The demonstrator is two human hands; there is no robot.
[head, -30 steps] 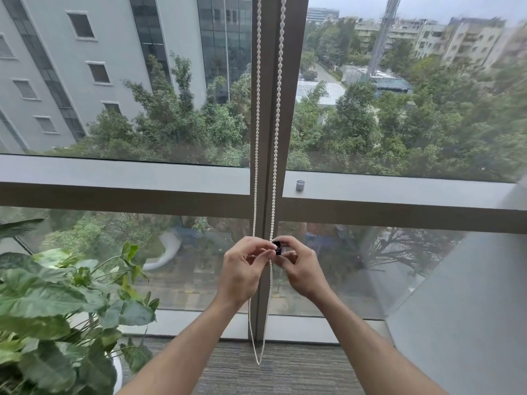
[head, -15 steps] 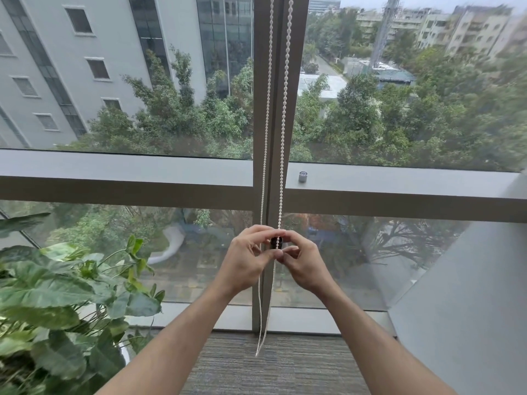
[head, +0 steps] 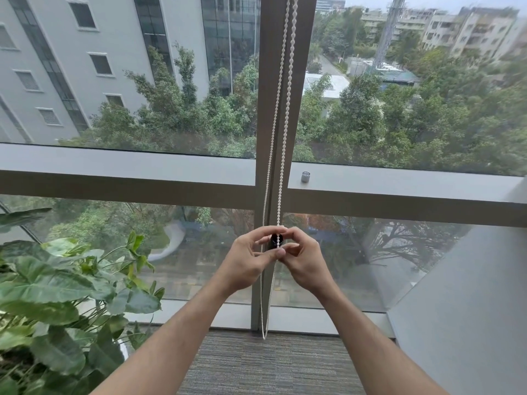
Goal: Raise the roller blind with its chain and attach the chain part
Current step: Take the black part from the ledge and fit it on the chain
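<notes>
A white bead chain (head: 286,109) hangs as a double strand down the grey window mullion (head: 266,81), looping near the floor. A small black chain part (head: 276,240) sits on the right strand at waist height. My left hand (head: 247,260) and my right hand (head: 303,259) meet around it, fingertips pinching the black part and the chain from both sides. The blind itself is out of view above the frame.
A small silver cylinder (head: 305,177) stands on the horizontal window rail (head: 399,181) right of the mullion. A large leafy potted plant (head: 57,295) fills the lower left. Grey carpet (head: 256,366) lies below and a grey wall (head: 470,309) slants in at the right.
Both hands stay together on the black part at about the same height. My fingers have shifted slightly, so the black part shows more between them. The camera view tilted a little.
</notes>
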